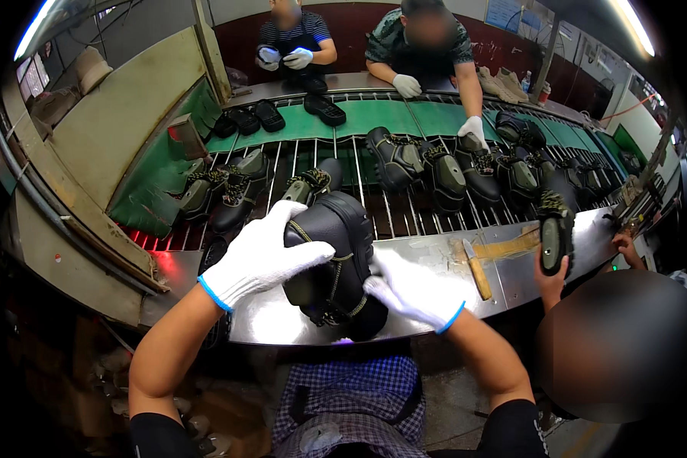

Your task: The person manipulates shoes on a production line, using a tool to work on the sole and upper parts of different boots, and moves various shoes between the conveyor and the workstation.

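A black work shoe [336,263] with yellow stitching and grey-green panels is held up over the metal ledge in front of me. My left hand [271,252], in a white knit glove with a blue cuff, grips it from the left, thumb across the upper. On the shoe's right side, by the sole edge, is my right hand [416,290], gloved the same way. Its fingers are smeared by motion and partly hidden, so their grip does not show. Another dark shoe [215,256] stands partly behind my left forearm.
A knife with a wooden handle [478,273] lies on the steel ledge [427,263] to the right. Beyond, a rod conveyor [389,210] carries several shoes and loose soles [324,110]. Two people work across it; another person at right holds a shoe [556,237].
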Available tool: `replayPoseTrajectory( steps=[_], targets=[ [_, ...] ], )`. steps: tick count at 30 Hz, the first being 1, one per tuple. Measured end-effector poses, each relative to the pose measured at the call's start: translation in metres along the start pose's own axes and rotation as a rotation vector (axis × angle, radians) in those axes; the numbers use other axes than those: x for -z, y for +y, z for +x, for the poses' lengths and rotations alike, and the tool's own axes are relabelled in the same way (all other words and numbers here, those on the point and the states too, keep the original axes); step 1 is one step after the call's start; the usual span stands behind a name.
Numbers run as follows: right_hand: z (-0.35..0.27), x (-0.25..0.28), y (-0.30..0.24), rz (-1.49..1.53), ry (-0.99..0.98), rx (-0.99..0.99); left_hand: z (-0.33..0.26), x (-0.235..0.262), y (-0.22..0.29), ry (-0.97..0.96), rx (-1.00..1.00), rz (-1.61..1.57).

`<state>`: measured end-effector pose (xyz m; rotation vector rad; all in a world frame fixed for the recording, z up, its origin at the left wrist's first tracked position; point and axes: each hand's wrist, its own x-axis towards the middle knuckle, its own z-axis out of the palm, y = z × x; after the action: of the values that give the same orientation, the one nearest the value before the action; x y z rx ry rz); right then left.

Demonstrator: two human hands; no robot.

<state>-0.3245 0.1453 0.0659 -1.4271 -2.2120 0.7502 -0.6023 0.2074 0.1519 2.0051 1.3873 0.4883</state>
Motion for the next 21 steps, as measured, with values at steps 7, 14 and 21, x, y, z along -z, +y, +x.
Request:
replayPoseTrajectory(
  steps=[7,14,21],
  targets=[
    [-0.027,-0.071,0.005,0.733,0.440,0.126,-0.036,-0.002,-0.025,0.081,-0.263,-0.185],
    [-0.028,-0.026,-0.062,0.854,0.376,0.237,-0.095,-0.007,-0.004,0.413,-0.840,0.183],
    [-0.070,-0.087,-0.039,1.168,0.382,-0.105,-0.112,-0.129,-0.064,0.449,-0.823,-0.102]
  ],
)
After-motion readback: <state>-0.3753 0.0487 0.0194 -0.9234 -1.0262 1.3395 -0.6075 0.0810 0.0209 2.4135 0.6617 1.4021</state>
